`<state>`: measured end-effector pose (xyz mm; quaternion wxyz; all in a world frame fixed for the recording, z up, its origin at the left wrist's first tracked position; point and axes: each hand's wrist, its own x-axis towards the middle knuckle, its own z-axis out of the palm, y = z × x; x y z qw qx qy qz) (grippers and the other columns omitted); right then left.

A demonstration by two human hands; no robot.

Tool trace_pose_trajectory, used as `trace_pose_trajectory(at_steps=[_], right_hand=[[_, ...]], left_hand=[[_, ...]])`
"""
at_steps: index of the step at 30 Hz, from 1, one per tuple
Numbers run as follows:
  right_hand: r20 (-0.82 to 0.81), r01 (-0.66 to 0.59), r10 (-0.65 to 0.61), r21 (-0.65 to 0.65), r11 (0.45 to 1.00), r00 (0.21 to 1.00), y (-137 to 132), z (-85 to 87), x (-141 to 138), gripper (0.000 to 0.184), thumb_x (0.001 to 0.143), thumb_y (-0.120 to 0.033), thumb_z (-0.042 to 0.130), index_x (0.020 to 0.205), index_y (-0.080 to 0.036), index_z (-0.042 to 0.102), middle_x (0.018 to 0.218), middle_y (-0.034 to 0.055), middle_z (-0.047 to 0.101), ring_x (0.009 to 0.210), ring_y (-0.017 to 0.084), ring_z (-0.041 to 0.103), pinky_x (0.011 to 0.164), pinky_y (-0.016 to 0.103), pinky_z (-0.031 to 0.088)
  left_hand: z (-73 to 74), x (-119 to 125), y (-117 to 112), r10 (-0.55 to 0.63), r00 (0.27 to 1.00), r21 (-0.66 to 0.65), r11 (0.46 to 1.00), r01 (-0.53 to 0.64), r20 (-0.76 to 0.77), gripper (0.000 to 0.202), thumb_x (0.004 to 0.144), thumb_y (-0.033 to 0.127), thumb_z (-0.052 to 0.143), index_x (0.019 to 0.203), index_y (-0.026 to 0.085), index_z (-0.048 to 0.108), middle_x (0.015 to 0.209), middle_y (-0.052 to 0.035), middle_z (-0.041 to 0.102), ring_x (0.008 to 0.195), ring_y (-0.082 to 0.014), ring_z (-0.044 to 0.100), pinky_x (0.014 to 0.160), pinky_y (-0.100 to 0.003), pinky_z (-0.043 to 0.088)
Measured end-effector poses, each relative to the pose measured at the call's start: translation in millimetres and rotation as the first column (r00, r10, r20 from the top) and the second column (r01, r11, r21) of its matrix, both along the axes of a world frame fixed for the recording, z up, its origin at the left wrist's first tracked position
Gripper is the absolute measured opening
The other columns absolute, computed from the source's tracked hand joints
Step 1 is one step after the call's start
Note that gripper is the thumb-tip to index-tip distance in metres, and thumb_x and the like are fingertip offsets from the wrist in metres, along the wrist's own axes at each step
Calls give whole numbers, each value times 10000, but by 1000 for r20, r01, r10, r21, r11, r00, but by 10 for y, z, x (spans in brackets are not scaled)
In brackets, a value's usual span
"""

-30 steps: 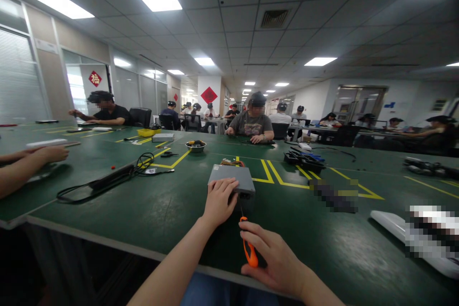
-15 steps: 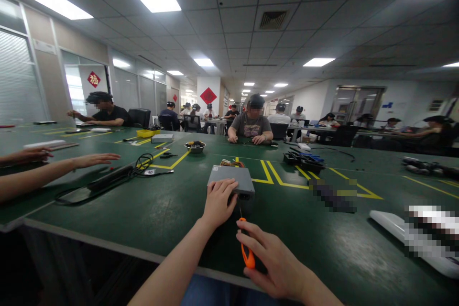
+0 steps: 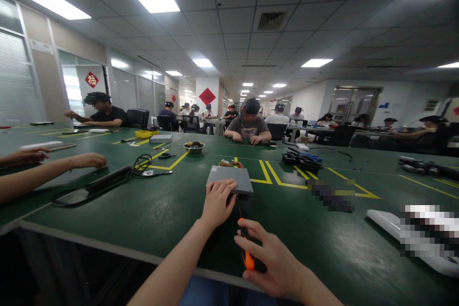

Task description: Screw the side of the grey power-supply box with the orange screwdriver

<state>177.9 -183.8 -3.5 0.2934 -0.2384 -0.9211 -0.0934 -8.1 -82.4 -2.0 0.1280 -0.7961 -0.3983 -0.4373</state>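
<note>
A grey metal box (image 3: 232,178) lies on the green table (image 3: 165,210) in front of me. My left hand (image 3: 217,202) rests on its near left corner, fingers curled over the top edge. My right hand (image 3: 272,260) grips an orange-handled screwdriver (image 3: 245,248), whose thin shaft points at the box's near face. Coloured wires (image 3: 229,163) show behind the box.
A black cable and a long dark device (image 3: 107,178) lie to the left, near another person's hands (image 3: 86,160). Farther back are a metal bowl (image 3: 194,146), a yellow tray (image 3: 148,132) and black parts (image 3: 303,160). A white object (image 3: 387,222) lies at the right. Several people sit at tables behind.
The other person's hand at the left reached out over the table, then drew back a little. My right hand has shifted slightly on the screwdriver. My left hand stays on the box.
</note>
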Motion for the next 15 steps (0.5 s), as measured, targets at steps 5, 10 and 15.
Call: trace_pose_trajectory(at_steps=[5,10,15], right_hand=[[-18,-6,6,26,1000,1000,33,-50,21,470,928,-500,402,1225,-140,454,1247,228,529,1013,272,633,790,383,545],[-75,32,-30,34,999,997,90,-131,48,491,873,-570,501,1101,-140,442,1181,238,588,1061,276,622,800,354,544],[1,11,-11,11,1000,1000,44,-78,28,503,904,-526,446,1248,-159,455,1276,214,521,1101,277,595,802,360,542]], left_hand=[[-4,4,0,-2,1000,-5,1000,2,2,333,869,210,538,1194,279,554,1249,-31,605,1159,-230,511,983,-430,294],[-4,1,-6,-4,1000,-8,1000,4,-1,334,863,201,548,1188,278,549,1251,-16,603,1159,-216,510,984,-418,291],[2,-2,-14,0,1000,0,1000,0,-2,336,860,202,555,1188,277,550,1247,-18,605,1151,-216,517,979,-415,301]])
